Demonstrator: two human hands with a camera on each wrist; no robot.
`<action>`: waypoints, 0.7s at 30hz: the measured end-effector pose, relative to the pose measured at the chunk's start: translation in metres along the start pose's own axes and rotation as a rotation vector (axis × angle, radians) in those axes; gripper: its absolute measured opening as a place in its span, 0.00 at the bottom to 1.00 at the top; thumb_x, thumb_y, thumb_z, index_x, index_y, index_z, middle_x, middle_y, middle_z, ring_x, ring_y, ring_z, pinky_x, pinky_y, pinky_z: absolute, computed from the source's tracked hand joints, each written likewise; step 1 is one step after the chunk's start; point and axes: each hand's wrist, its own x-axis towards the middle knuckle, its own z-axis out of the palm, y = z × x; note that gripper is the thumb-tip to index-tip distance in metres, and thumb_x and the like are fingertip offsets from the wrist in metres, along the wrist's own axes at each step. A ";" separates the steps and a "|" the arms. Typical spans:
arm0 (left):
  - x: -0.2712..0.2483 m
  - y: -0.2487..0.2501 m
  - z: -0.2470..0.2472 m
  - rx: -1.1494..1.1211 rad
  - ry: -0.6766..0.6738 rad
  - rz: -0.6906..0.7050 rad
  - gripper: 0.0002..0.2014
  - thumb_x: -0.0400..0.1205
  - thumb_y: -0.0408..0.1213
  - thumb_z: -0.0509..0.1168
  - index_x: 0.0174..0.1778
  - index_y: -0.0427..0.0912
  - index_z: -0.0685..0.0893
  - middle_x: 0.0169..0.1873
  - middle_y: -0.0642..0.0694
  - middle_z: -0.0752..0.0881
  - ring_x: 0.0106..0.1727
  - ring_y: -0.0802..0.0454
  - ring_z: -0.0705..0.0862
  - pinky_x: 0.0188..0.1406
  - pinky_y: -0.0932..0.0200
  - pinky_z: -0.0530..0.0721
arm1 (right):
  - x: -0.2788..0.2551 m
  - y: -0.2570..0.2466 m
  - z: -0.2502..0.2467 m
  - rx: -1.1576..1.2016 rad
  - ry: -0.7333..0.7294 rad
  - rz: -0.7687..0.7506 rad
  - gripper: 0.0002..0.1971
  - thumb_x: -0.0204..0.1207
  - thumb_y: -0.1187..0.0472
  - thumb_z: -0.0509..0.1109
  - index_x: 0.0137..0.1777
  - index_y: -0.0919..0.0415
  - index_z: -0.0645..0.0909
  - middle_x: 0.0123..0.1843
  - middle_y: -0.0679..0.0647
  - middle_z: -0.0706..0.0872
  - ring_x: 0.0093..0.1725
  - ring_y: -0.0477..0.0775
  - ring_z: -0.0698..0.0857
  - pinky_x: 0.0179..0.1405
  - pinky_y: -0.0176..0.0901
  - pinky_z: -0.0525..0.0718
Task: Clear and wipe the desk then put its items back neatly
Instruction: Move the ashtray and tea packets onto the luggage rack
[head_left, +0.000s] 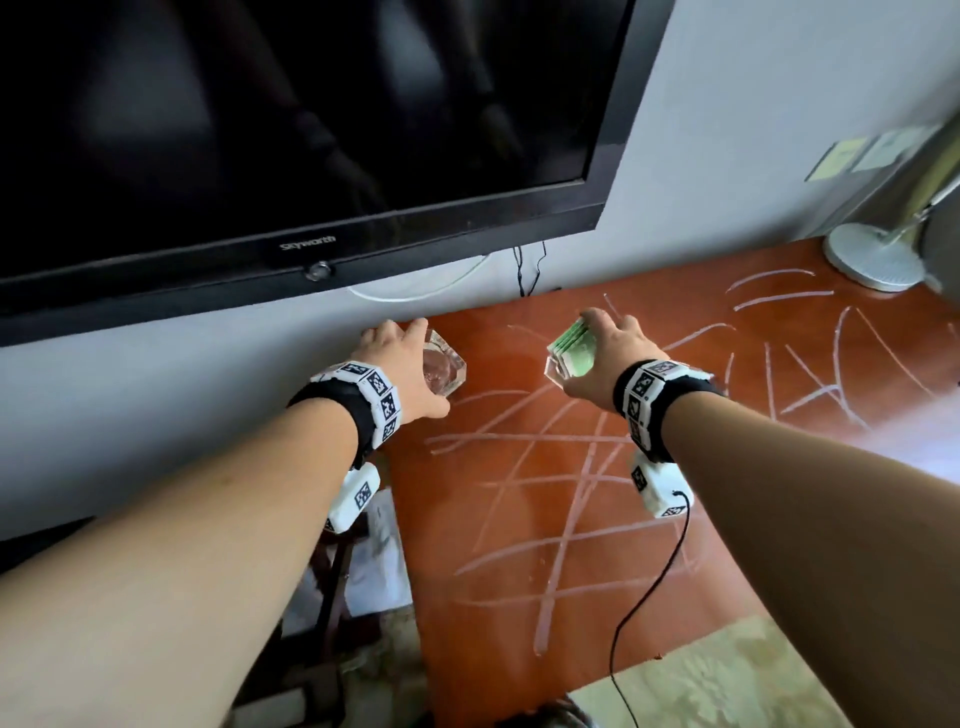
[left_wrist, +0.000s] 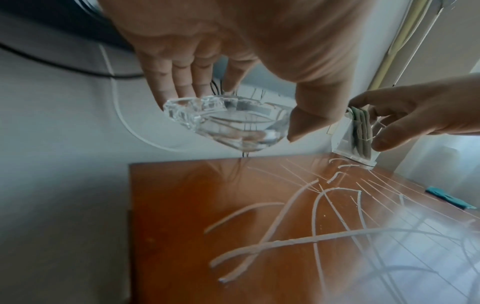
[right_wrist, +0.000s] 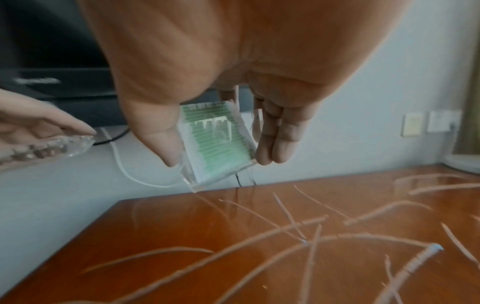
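Clearly I'm early in the job: the desk (head_left: 675, 519) is streaked all over with pale scribble marks (head_left: 561, 467), so no wiping is done. At its back edge by the left corner, my left hand (head_left: 400, 364) grips a glass ashtray (left_wrist: 226, 123) held clear of the wood. My right hand (head_left: 608, 358) pinches a clear holder of green packets (right_wrist: 218, 139), also off the surface; clearing, wiping and replacing remain.

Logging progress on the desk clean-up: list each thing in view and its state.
Glass ashtray: lifted clear of desk, held by left hand.
Clear holder of green packets: lifted, tilted, held by right hand.
Desk: streaked with white marks, unwiped.
TV: screen dark.
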 end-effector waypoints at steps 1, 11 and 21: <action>-0.016 -0.017 -0.008 0.000 0.013 0.001 0.60 0.63 0.61 0.77 0.88 0.52 0.52 0.77 0.39 0.65 0.78 0.35 0.66 0.73 0.42 0.77 | -0.016 -0.016 -0.004 -0.010 0.017 -0.020 0.51 0.64 0.40 0.82 0.84 0.40 0.58 0.73 0.58 0.70 0.62 0.70 0.85 0.62 0.61 0.87; -0.193 -0.180 -0.059 0.024 0.147 -0.056 0.49 0.63 0.55 0.75 0.81 0.53 0.64 0.71 0.45 0.69 0.73 0.42 0.69 0.50 0.51 0.72 | -0.180 -0.146 0.011 -0.021 0.118 -0.194 0.49 0.65 0.23 0.71 0.82 0.44 0.60 0.70 0.58 0.73 0.60 0.68 0.86 0.64 0.62 0.87; -0.330 -0.243 -0.064 0.037 0.212 -0.234 0.50 0.63 0.58 0.75 0.82 0.53 0.63 0.73 0.44 0.69 0.74 0.42 0.69 0.59 0.48 0.77 | -0.266 -0.199 0.030 -0.052 0.069 -0.362 0.50 0.65 0.24 0.70 0.83 0.44 0.59 0.72 0.58 0.73 0.64 0.67 0.85 0.66 0.60 0.85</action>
